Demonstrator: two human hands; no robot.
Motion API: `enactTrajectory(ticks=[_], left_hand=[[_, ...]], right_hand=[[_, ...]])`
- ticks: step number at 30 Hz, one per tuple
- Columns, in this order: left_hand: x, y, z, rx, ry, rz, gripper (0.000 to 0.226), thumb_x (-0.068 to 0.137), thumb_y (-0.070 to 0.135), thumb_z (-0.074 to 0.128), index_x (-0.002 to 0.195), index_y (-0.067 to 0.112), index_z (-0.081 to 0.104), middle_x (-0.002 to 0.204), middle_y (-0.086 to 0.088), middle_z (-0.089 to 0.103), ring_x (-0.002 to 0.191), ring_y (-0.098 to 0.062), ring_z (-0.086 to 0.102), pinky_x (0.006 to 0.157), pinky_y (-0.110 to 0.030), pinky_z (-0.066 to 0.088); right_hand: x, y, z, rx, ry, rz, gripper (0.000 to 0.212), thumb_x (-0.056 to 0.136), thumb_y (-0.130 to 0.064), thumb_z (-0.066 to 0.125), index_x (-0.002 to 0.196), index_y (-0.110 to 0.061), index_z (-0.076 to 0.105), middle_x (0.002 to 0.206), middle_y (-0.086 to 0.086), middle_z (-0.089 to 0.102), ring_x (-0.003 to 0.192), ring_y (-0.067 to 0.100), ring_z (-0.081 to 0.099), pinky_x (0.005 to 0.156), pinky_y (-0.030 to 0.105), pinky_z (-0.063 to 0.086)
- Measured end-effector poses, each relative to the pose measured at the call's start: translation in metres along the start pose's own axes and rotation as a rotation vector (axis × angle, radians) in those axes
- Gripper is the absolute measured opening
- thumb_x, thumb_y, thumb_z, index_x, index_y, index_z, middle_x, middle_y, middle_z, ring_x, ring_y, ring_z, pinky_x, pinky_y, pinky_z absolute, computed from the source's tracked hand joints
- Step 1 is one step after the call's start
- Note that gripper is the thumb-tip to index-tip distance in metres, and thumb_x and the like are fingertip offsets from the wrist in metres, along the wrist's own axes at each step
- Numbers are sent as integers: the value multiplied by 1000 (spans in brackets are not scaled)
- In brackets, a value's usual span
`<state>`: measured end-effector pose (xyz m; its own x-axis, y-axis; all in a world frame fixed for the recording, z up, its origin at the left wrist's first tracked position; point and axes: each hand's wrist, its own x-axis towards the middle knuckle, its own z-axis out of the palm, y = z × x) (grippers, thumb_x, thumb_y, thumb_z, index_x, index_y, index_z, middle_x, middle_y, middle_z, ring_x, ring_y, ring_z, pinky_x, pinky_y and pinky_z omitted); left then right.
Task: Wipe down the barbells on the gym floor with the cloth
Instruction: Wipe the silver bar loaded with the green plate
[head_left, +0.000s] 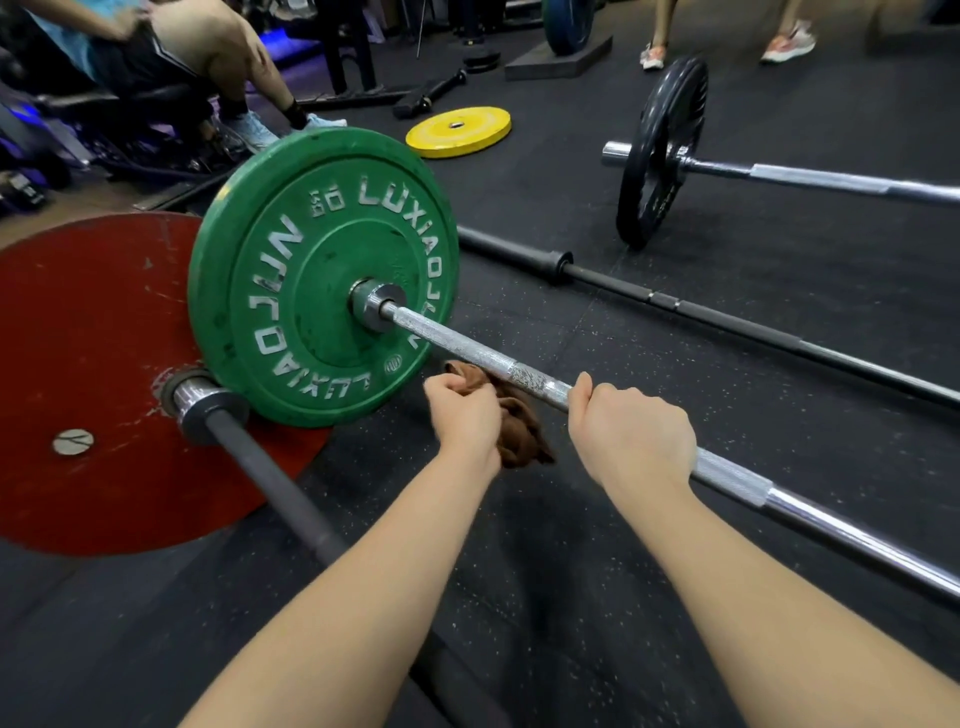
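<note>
Crowding the left side are a flat red plate (88, 338) and a dark bar (270, 483) lying over it, close to the big green plate (291, 270). Past the silver barbell (488, 358), a black bar (727, 317) lies on the floor (571, 571), with a yellow plate (460, 131) and another barbell (831, 179) farther back. The silver barbell runs from the green plate down to the lower right. The right grip (631, 428) is curled tight round it. The left grip (460, 410) squeezes a bunched brown cloth (522, 426) right by the bar, near the green plate.

Crumpled brown cloth (519, 431) sits just beneath the knurled chrome barbell (467, 348), a black barbell (727, 321) lying beyond
</note>
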<state>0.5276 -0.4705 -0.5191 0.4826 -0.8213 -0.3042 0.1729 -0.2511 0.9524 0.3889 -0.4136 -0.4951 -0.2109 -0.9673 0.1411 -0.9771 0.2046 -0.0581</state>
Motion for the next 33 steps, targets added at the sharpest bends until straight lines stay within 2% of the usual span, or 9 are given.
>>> enactTrajectory(ticks=[4, 7, 11, 15, 19, 24, 28, 30, 33], left_hand=[[24, 20, -21, 12, 5, 62, 34, 94, -5, 56, 91, 24, 41, 103, -9, 60, 76, -16, 61, 63, -27, 51], [13, 10, -13, 89, -202, 38, 34, 91, -12, 55, 93, 20, 43, 98, -12, 63, 73, -21, 68, 62, -28, 54], [-9, -13, -1, 169, -359, -11, 27, 91, -6, 62, 104, 13, 49, 103, -12, 66, 88, -19, 66, 70, -26, 53], [-6, -17, -3, 142, -275, 16, 29, 89, -7, 62, 100, 17, 49, 99, -10, 66, 86, -20, 65, 72, -30, 55], [7, -5, -4, 138, -163, 80, 37, 85, -13, 50, 92, 23, 43, 94, -6, 56, 82, -19, 54, 71, -29, 48], [2, -7, -1, 107, -138, 66, 33, 87, -9, 49, 94, 23, 42, 96, -7, 56, 83, -20, 54, 71, -29, 48], [-13, -11, -7, 357, -189, 247, 27, 87, 0, 52, 96, 24, 42, 89, 5, 58, 77, -13, 54, 67, -26, 40], [-19, -11, -12, 455, -233, 313, 24, 90, 3, 53, 98, 23, 41, 87, 8, 58, 74, -9, 53, 63, -25, 37], [-24, -11, -14, 516, -269, 353, 24, 90, 5, 52, 98, 24, 39, 87, 8, 59, 74, -9, 52, 63, -26, 36]], right_hand=[[1, 0, -1, 21, -37, 20, 56, 108, -38, 16, 86, -14, 62, 57, -1, 41, 47, 24, 36, 55, 33, 28], [2, -2, 0, 45, -11, 38, 53, 108, -40, 17, 78, -16, 54, 55, -1, 40, 52, 27, 42, 54, 33, 27], [1, -2, 2, 44, 29, 44, 57, 108, -41, 20, 82, -15, 63, 62, 1, 53, 58, 29, 46, 58, 34, 32], [0, -2, 0, 43, 21, 33, 54, 108, -41, 19, 78, -16, 57, 55, -1, 38, 56, 29, 44, 57, 33, 30], [0, -2, 0, 59, 19, 24, 53, 108, -41, 18, 78, -17, 54, 56, -1, 39, 57, 29, 47, 57, 34, 32], [1, -2, 2, 34, 18, 33, 58, 108, -42, 19, 83, -15, 64, 58, -1, 41, 58, 29, 46, 57, 34, 30], [1, 0, 1, 31, -9, 31, 62, 108, -46, 17, 88, -15, 67, 58, -1, 41, 58, 29, 46, 55, 33, 28], [3, 4, -4, 87, -67, -5, 63, 108, -49, 14, 97, -15, 67, 69, 2, 56, 65, 30, 49, 60, 34, 32], [9, 13, -14, 256, -265, -56, 58, 107, -57, 15, 118, -17, 56, 108, 6, 68, 92, 32, 59, 74, 38, 37]])
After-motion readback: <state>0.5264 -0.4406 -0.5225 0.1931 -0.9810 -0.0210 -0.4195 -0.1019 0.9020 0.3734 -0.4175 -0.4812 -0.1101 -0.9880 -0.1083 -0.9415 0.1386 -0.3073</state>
